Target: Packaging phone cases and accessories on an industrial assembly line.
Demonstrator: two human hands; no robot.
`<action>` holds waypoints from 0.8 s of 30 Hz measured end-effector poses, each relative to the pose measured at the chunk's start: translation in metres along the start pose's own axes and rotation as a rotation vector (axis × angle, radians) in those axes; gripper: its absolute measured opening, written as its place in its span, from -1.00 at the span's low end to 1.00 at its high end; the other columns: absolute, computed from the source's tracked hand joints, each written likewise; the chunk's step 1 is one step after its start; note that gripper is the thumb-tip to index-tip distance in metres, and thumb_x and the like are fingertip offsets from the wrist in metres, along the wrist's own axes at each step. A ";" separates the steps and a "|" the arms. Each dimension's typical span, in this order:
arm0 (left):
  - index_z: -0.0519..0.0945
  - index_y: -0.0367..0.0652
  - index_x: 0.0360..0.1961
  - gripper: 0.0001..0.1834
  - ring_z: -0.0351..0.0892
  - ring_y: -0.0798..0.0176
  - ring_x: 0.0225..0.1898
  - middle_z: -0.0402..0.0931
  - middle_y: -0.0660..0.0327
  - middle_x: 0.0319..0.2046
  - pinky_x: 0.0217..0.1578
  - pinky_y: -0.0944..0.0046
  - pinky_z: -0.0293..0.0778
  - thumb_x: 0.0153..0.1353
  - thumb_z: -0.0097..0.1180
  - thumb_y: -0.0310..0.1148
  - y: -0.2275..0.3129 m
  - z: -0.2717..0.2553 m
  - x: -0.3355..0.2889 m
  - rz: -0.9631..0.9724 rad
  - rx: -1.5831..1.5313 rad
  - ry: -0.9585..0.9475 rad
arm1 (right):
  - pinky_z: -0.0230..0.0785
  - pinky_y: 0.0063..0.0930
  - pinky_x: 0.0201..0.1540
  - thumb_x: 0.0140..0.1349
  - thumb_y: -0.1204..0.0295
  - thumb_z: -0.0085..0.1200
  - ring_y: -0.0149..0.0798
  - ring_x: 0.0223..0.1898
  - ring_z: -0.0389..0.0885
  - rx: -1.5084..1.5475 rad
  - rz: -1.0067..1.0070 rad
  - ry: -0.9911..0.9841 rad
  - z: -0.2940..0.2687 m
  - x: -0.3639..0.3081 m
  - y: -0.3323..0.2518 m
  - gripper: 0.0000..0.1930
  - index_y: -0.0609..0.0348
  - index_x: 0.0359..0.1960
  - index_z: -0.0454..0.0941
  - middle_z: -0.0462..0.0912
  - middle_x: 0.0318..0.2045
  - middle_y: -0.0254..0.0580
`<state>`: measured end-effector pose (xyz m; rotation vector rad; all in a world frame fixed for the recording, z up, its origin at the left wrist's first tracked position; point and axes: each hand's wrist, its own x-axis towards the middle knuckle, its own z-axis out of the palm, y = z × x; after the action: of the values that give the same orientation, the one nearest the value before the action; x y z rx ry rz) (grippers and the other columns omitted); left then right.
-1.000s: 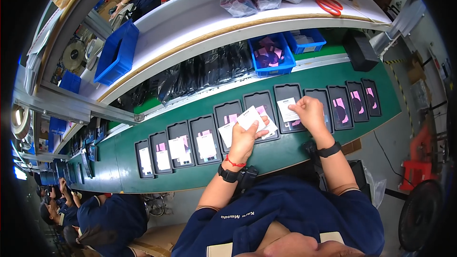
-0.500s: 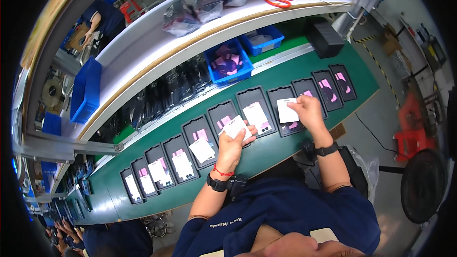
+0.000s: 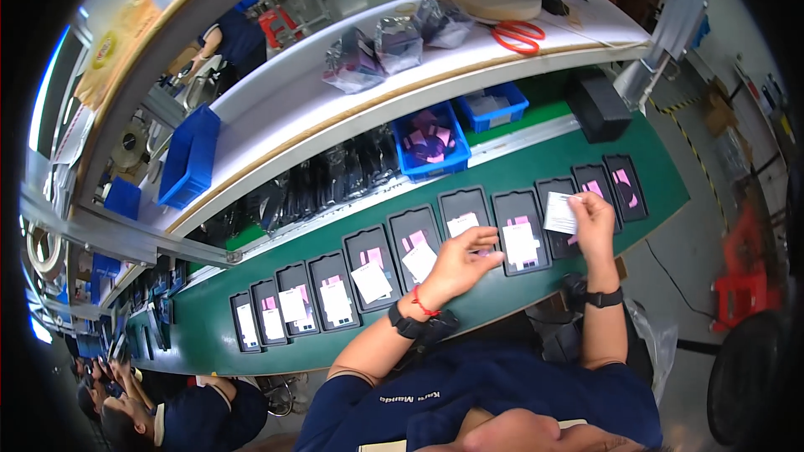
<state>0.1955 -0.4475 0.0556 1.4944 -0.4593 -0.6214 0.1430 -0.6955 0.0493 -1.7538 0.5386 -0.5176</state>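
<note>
My right hand (image 3: pixel 596 224) pinches a thin white printed sheet (image 3: pixel 559 213) by its right edge, held above a black tray (image 3: pixel 553 190). My left hand (image 3: pixel 459 264) is open, thumb and fingers apart, with nothing visible in it. It hovers over the near part of another black tray (image 3: pixel 462 201), partly covering the white card there. Between the hands lies a tray with a white card (image 3: pixel 520 244) and pink pieces. Just left of my left hand, a white card (image 3: pixel 419 262) rests tilted in its tray.
Several similar black trays run along the green table (image 3: pixel 494 305). Blue bins (image 3: pixel 431 169) and a black box (image 3: pixel 596 105) stand behind them. A white shelf (image 3: pixel 293 109) above carries plastic bags (image 3: pixel 398 42) and red-handled scissors (image 3: pixel 517 36). Co-workers sit at the lower left.
My left hand has let go of the white cards and opened. My right hand has moved one tray rightward with a white sheet; the tray it left now shows a white card. The view has shifted.
</note>
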 end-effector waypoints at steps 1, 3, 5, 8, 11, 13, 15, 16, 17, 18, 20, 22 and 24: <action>0.49 -0.32 -0.11 -0.69 0.55 0.32 -0.16 0.56 0.11 -0.22 -0.19 0.35 0.50 0.09 0.17 -0.48 0.006 -0.011 -0.001 0.076 0.118 0.064 | 0.36 -0.52 -0.52 0.06 0.51 0.14 -0.37 -0.60 0.55 -0.079 -0.089 0.032 -0.010 0.015 0.019 -0.88 0.35 -0.49 0.54 0.53 -0.73 -0.25; 0.52 -0.31 -0.18 -0.76 0.58 0.30 -0.20 0.58 0.09 -0.26 -0.24 0.36 0.50 0.09 0.15 -0.50 0.013 -0.035 -0.006 0.186 0.256 0.169 | 0.41 -0.32 -0.36 -0.04 0.49 0.21 -0.09 -0.45 0.57 -0.721 -0.184 -0.035 -0.010 0.019 0.021 -0.80 0.36 -0.39 0.54 0.56 -0.58 -0.08; 0.56 -0.30 -0.24 -0.81 0.59 0.30 -0.27 0.60 0.12 -0.32 -0.26 0.35 0.50 0.09 0.14 -0.48 0.026 -0.049 -0.019 0.161 0.324 0.228 | 0.27 -0.17 -0.05 -0.08 0.45 0.23 0.15 -0.07 0.38 -0.746 -0.391 0.145 0.005 0.015 -0.003 -0.59 0.32 -0.14 0.49 0.46 -0.19 0.09; 0.59 -0.27 -0.30 -0.85 0.59 0.32 -0.31 0.61 0.14 -0.37 -0.27 0.34 0.49 0.09 0.15 -0.45 0.027 -0.054 -0.033 0.141 0.402 0.299 | 0.30 -0.16 -0.09 -0.02 0.38 0.20 0.10 -0.18 0.46 -0.645 -0.644 0.067 0.029 0.055 -0.048 -0.68 0.31 -0.24 0.53 0.54 -0.29 0.09; 0.60 -0.25 -0.32 -0.86 0.58 0.33 -0.33 0.61 0.16 -0.38 -0.28 0.34 0.48 0.09 0.15 -0.43 0.019 -0.054 -0.046 0.131 0.357 0.276 | 0.33 -0.18 -0.14 0.03 0.25 0.16 0.06 -0.28 0.53 -0.809 -0.517 -0.234 0.091 0.125 -0.069 -0.69 0.26 -0.31 0.56 0.59 -0.34 0.08; 0.60 -0.26 -0.32 -0.87 0.57 0.35 -0.34 0.60 0.15 -0.38 -0.29 0.38 0.47 0.10 0.15 -0.46 0.014 -0.056 -0.053 0.102 0.348 0.252 | 0.34 -0.23 -0.07 -0.03 0.11 0.18 -0.02 -0.10 0.51 -1.076 -0.266 -0.343 0.130 0.170 -0.076 -0.58 0.14 -0.21 0.56 0.58 -0.18 0.01; 0.60 -0.29 -0.33 -0.88 0.56 0.39 -0.34 0.60 0.17 -0.38 -0.29 0.41 0.46 0.11 0.13 -0.49 0.011 -0.064 -0.065 0.029 0.240 0.312 | 0.28 -0.27 0.08 -0.06 -0.02 0.17 -0.07 0.09 0.41 -1.168 -0.388 -0.190 0.163 0.209 -0.053 -0.39 0.05 0.00 0.47 0.47 0.04 -0.05; 0.60 -0.30 -0.33 -0.89 0.56 0.40 -0.33 0.60 0.17 -0.38 -0.28 0.42 0.46 0.11 0.13 -0.50 0.012 -0.070 -0.070 0.028 0.241 0.350 | 0.32 -0.29 0.07 -0.10 -0.02 0.21 -0.12 0.05 0.47 -1.185 -0.458 -0.051 0.174 0.214 -0.042 -0.37 -0.06 0.04 0.44 0.50 0.02 -0.17; 0.59 -0.31 -0.33 -0.89 0.55 0.41 -0.33 0.60 0.18 -0.38 -0.28 0.43 0.46 0.11 0.13 -0.51 0.016 -0.075 -0.077 0.028 0.243 0.383 | 0.30 -0.31 0.10 0.00 0.03 0.12 -0.13 0.11 0.41 -1.231 -0.510 -0.009 0.181 0.224 -0.031 -0.38 -0.07 0.12 0.36 0.43 0.10 -0.17; 0.59 -0.31 -0.31 -0.88 0.55 0.40 -0.32 0.60 0.20 -0.38 -0.26 0.42 0.47 0.12 0.13 -0.51 0.014 -0.082 -0.083 0.013 0.288 0.407 | 0.29 -0.31 0.11 0.04 0.07 0.06 -0.13 0.12 0.40 -1.224 -0.509 0.026 0.185 0.233 -0.020 -0.42 -0.08 0.13 0.35 0.42 0.11 -0.17; 0.58 -0.33 -0.30 -0.88 0.55 0.43 -0.32 0.60 0.21 -0.37 -0.25 0.44 0.46 0.13 0.11 -0.52 0.009 -0.093 -0.094 -0.013 0.176 0.482 | 0.28 -0.31 0.12 0.08 0.10 0.01 -0.14 0.14 0.38 -1.222 -0.502 0.054 0.191 0.241 -0.011 -0.45 -0.09 0.15 0.34 0.40 0.12 -0.17; 0.58 -0.33 -0.30 -0.88 0.55 0.44 -0.33 0.60 0.21 -0.36 -0.25 0.45 0.45 0.14 0.11 -0.52 0.006 -0.097 -0.097 -0.019 0.123 0.512 | 0.27 -0.30 0.12 0.12 0.17 -0.06 -0.15 0.14 0.38 -1.220 -0.407 -0.148 0.193 0.245 -0.012 -0.51 -0.10 0.13 0.36 0.42 0.11 -0.18; 0.57 -0.34 -0.31 -0.89 0.55 0.46 -0.33 0.60 0.22 -0.36 -0.26 0.47 0.44 0.15 0.10 -0.52 0.003 -0.099 -0.097 -0.033 0.073 0.531 | 0.27 -0.29 0.12 0.12 0.19 -0.05 -0.15 0.14 0.38 -1.194 -0.311 -0.231 0.192 0.240 -0.019 -0.52 -0.09 0.12 0.37 0.42 0.11 -0.17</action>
<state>0.1847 -0.3097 0.0635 1.6647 -0.0456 -0.2151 0.4511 -0.6885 0.0387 -3.0221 0.4235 -0.1642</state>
